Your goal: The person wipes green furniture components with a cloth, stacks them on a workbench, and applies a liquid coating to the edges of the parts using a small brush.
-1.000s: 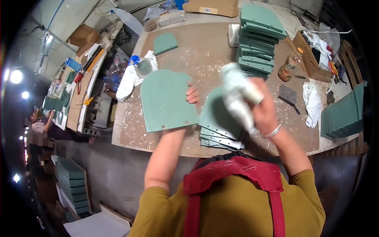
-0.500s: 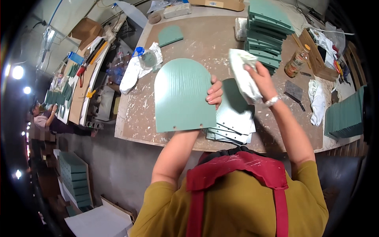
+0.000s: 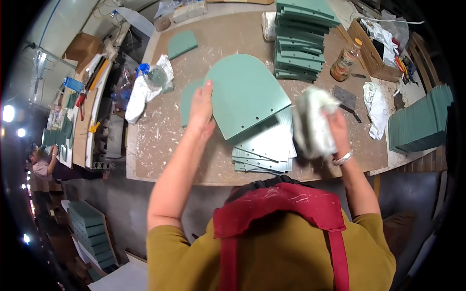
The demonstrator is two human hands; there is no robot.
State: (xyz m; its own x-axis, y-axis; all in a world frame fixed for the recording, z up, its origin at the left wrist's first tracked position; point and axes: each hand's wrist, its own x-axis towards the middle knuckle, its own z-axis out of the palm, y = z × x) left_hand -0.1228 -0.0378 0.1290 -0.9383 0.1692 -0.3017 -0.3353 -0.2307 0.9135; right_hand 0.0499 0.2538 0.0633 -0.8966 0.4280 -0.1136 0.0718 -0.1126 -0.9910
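Note:
A light green arched panel (image 3: pixel 250 97) with small holes along its straight edge is tilted above the table. My left hand (image 3: pixel 200 109) is closed on its left edge, thumb on the upper face. Beneath the panel's lower right side lies a stack of similar panels (image 3: pixel 264 154), glossy and slightly fanned. Partly hidden behind my left hand, another green panel (image 3: pixel 188 99) rests on the table. In my right hand (image 3: pixel 338 131), right of the stack, is a crumpled white cloth (image 3: pixel 313 123), smeared by motion.
A tall pile of green panels (image 3: pixel 298 53) stands at the back, beside a glass jar (image 3: pixel 345 60) and a wooden box (image 3: pixel 383 58). More panels (image 3: pixel 420 121) stand at the right. A bottle with a blue cap (image 3: pixel 156 77) lies on a white cloth. Another person (image 3: pixel 46 162) works far left.
My left hand, earlier under a panel with fingers over its right edge, now grips a panel's left edge. The held panel is now turned, further right over the stack. The cloth has come down.

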